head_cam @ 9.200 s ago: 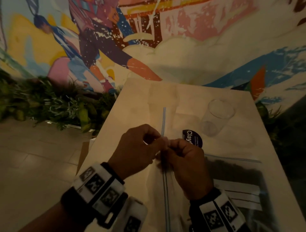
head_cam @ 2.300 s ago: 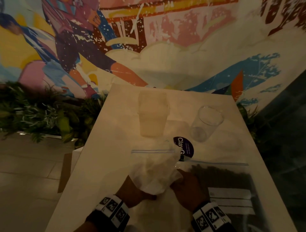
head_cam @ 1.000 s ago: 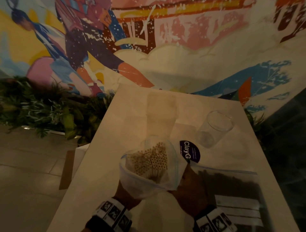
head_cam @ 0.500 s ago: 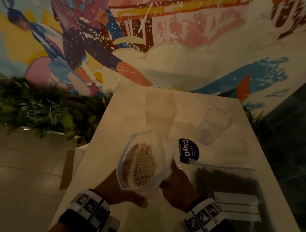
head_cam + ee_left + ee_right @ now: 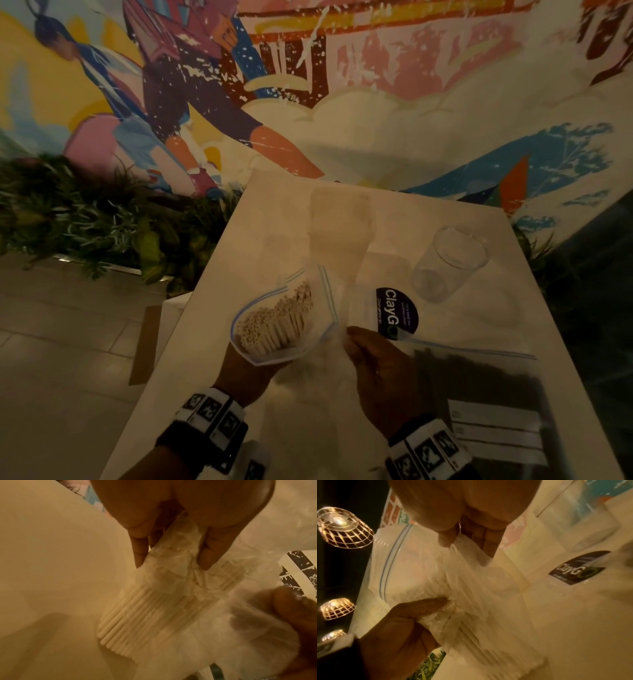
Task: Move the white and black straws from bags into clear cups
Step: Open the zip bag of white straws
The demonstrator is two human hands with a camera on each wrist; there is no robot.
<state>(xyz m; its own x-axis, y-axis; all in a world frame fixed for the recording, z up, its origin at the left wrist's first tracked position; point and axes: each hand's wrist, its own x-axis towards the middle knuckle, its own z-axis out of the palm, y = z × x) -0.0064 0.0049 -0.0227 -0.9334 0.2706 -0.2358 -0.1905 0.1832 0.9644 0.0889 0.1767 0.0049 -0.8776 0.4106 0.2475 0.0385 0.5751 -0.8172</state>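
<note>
Both hands hold up a clear zip bag (image 5: 318,329) with its mouth open, and a bundle of white straws (image 5: 277,320) stands inside it, ends showing. My left hand (image 5: 246,371) grips the bag (image 5: 173,555) and the straws (image 5: 137,616) from below, fingers and thumb squeezed round the bundle. My right hand (image 5: 380,363) pinches the bag's right side (image 5: 467,563) between thumb and fingers. A second zip bag with black straws (image 5: 479,387) lies flat on the table at the right. One clear cup (image 5: 448,263) stands at the far right; another cup (image 5: 339,226) stands behind the open bag.
The pale table (image 5: 219,315) is narrow, with its left edge dropping to a tiled floor. A dark round ClayGo sticker (image 5: 395,311) sits on the tabletop beside my right hand. Green plants (image 5: 85,222) and a painted wall lie beyond.
The bag's mouth has tilted to the left and the straw ends now lean that way. My left hand has slid under the bag, and my right hand has kept its pinch on the right side.
</note>
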